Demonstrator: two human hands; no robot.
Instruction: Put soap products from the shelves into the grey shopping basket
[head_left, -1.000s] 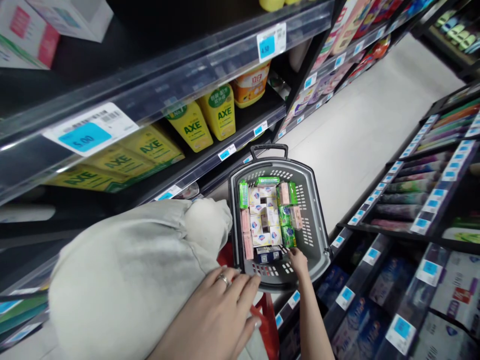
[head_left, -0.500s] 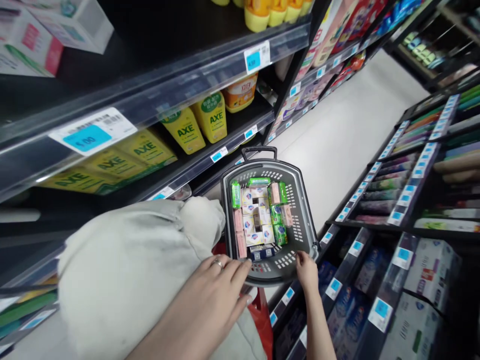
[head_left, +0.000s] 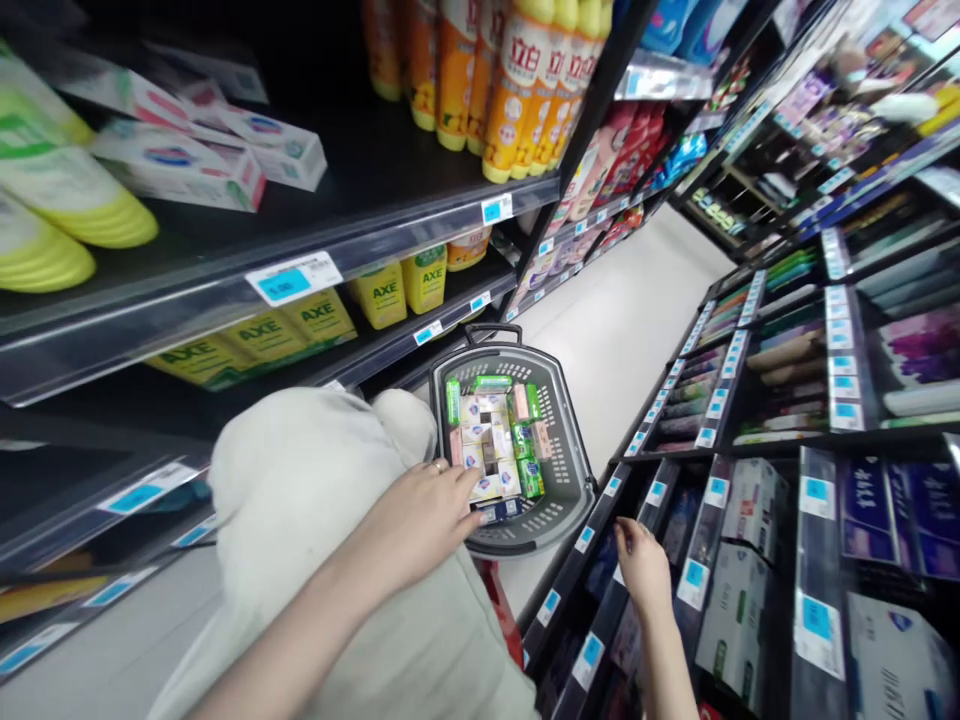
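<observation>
A dark grey shopping basket (head_left: pixel 566 470) stands on the floor in front of my knees. Stacked inside are white soap boxes (head_left: pixel 472 410), green soap packs (head_left: pixel 530 478) and pink soap packs (head_left: pixel 540 440). My left hand (head_left: pixel 427 515) reaches over the near left rim, its fingers stretched out beside the white boxes and gripping nothing; I cannot tell whether the fingertips touch them. My right hand (head_left: pixel 643 562) hangs apart from the basket on its right, near the low shelf. Its fingers are loosely bent with a small gap, and nothing shows in them.
At left, a shelf (head_left: pixel 420 190) carries orange bottles (head_left: pixel 517 90) and several white-and-pink boxes (head_left: pixel 180 160). Yellow AXE bottles (head_left: pixel 426 280) stand one level lower. Shelves of packaged goods (head_left: pixel 750 580) line the right. A pale floor aisle (head_left: pixel 622 310) runs between.
My right hand has left the basket's near right rim and moved to the right. My left hand has shifted slightly left and up in view. The camera has tilted up, showing more upper shelf.
</observation>
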